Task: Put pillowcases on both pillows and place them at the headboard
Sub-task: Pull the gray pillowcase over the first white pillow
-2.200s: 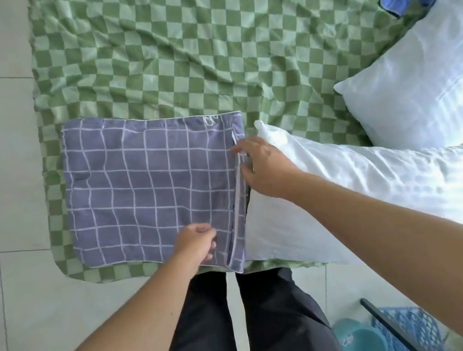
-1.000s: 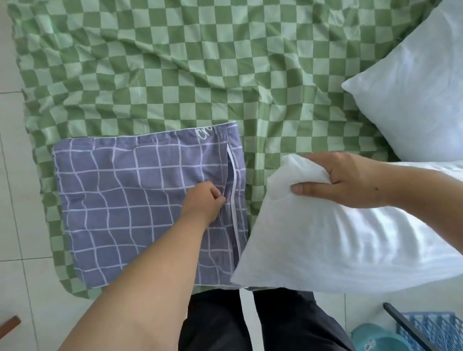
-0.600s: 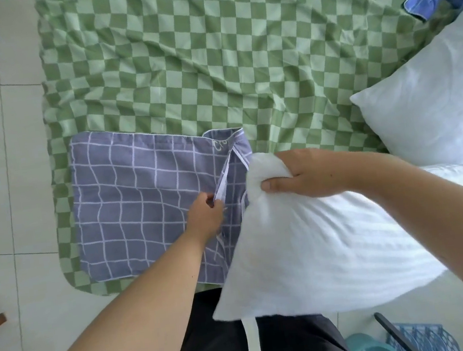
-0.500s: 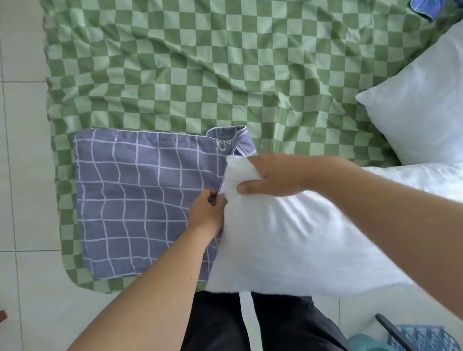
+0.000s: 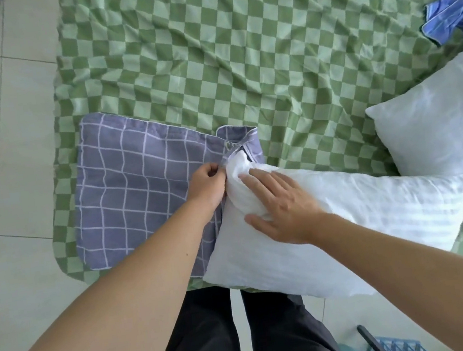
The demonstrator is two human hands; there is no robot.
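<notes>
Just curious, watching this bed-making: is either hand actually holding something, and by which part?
The left hand pinches the purple pillowcase at its open edge. The right hand lies flat on the white pillow, pressing its corner in, no grip.

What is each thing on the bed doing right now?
Purple pillowcase: flat, mouth held open.
Near pillow: bare, one corner just inside the pillowcase.
Far pillow: bare, lying untouched.
Blue cloth: crumpled.
Left hand: pinching the pillowcase edge.
Right hand: flat, pressing the near pillow.

Home bedroom, bed [image 5: 236, 42] under green checked sheet, white pillows [image 5: 439, 130], pale tiled floor [image 5: 0, 147]
</notes>
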